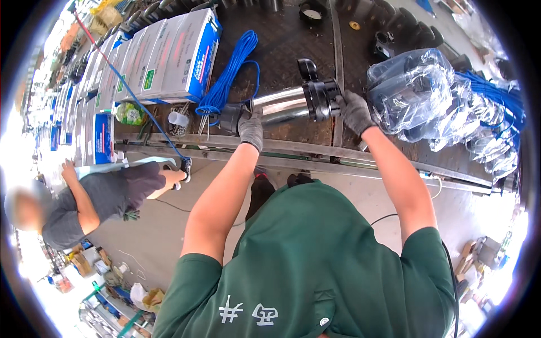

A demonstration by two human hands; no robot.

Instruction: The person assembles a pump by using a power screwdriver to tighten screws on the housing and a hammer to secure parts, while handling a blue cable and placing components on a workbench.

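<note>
A pump [284, 106] with a shiny steel barrel and black end parts lies across the dark workbench, tilted slightly up to the right. My left hand [251, 128], in a grey glove, is closed round its left end, where the barrel meets a black cap [230, 119]. At the other end my gloved right hand [355, 112] grips the black head [324, 99], its fingertips partly hidden. A black elbow outlet [307, 69] sticks up from that head. Beside the left end lies a coil of blue cable [228, 79]; whether it joins the pump I cannot tell.
Boxes [189, 53] in white and blue stand in a row at left. A clear jar of small parts [179, 120] sits near the bench's front edge [270, 147]. Plastic-wrapped pumps [414, 90] with blue cables crowd the right. A person [96, 205] in dark clothes is at left.
</note>
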